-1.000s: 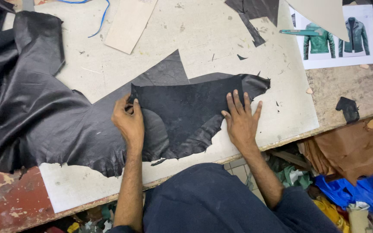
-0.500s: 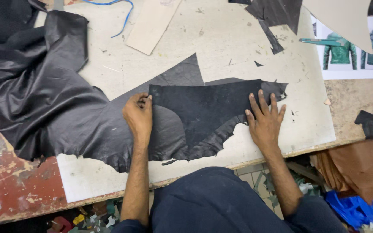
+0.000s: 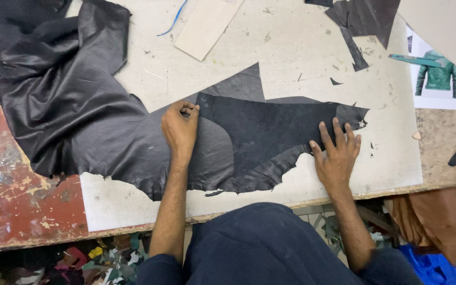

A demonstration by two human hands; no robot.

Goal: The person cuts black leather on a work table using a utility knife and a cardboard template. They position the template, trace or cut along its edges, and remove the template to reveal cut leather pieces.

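Pinching leather flap (image 3: 270, 132) edge: left hand (image 3: 179, 129) | right hand (image 3: 336, 158) flat on it

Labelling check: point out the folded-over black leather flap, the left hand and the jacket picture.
black leather flap (image 3: 270, 126), head view, matte middle of the fold.
left hand (image 3: 179, 129), head view, back of the hand.
jacket picture (image 3: 439, 76), head view, green jacket's chest.

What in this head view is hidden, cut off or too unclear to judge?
- Black leather sheet: top-left part cut off by the frame edge.
- Left hand: curled fingers hide what the grip pinches, if anything.
- Jacket picture: cut off by the right edge, partly covered by a pale card.
- Right hand: covers the dark folded piece's edge.
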